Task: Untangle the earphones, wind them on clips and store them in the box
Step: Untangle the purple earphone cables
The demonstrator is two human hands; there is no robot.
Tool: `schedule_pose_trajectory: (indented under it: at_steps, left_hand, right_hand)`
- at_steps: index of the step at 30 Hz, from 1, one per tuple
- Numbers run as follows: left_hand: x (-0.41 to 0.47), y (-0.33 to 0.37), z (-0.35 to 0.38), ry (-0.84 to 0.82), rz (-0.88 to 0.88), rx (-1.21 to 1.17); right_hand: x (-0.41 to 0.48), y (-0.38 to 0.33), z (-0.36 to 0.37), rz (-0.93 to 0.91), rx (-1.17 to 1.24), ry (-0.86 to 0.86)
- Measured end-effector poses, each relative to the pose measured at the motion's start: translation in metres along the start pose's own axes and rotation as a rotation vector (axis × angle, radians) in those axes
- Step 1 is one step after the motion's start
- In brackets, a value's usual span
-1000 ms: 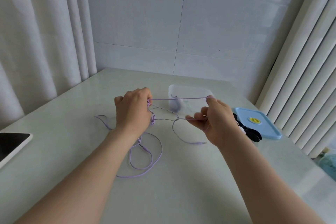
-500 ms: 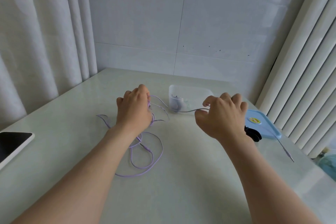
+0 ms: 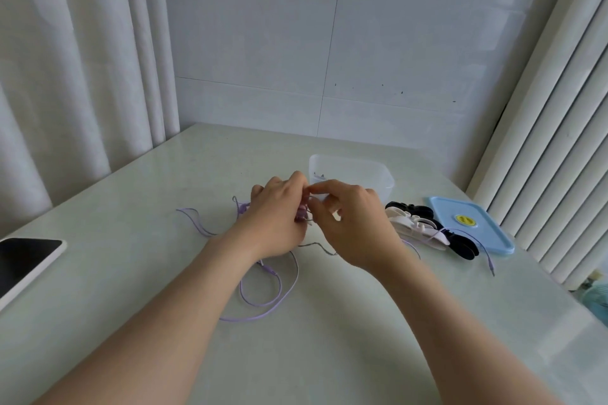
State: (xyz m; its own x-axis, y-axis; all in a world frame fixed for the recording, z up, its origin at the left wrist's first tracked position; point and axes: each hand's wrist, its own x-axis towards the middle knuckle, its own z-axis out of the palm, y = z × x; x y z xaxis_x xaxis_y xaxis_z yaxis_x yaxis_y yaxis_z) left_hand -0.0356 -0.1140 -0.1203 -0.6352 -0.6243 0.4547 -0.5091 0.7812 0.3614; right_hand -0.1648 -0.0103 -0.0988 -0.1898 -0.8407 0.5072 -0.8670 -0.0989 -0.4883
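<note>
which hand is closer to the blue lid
Right. The right hand is just left of the clips, which lie between it and the blue lid; the left hand is farther left, beyond the right hand. Both pinch the purple earphones.

One camera sits on the person's head. It looks forward and down along both arms at the table [image 3: 148, 217]. The left hand [image 3: 276, 223] and right hand [image 3: 358, 227] are mid-picture, near enough to show the thin earphones [image 3: 301, 215] both pinch. Past the hands stands the wall [image 3: 394, 43]. The wide view bends at its edges.
</note>
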Motion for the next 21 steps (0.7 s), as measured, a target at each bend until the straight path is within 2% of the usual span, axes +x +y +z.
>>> schedule_pose_trajectory:
  at_steps: [7, 10, 12, 14, 21]
  left_hand:
    - [-0.002, 0.001, -0.016, -0.044, -0.006, -0.140]
    - [0.001, -0.001, -0.017, 0.074, -0.094, -0.155]
    - [0.003, -0.008, -0.016, 0.150, -0.115, -0.036]
    - [0.002, -0.013, -0.016, 0.127, -0.146, 0.024]
    - [0.000, -0.015, -0.016, 0.015, -0.143, -0.003]
  right_hand:
    - [0.007, 0.017, -0.003, 0.074, 0.031, 0.116]
    - [0.008, 0.020, -0.005, 0.113, 0.037, 0.108]
    - [0.008, 0.022, -0.006, 0.123, 0.000, 0.078]
    - [0.007, 0.024, -0.006, 0.147, -0.054, 0.042]
    - [0.005, 0.021, -0.006, 0.147, -0.048, 0.007]
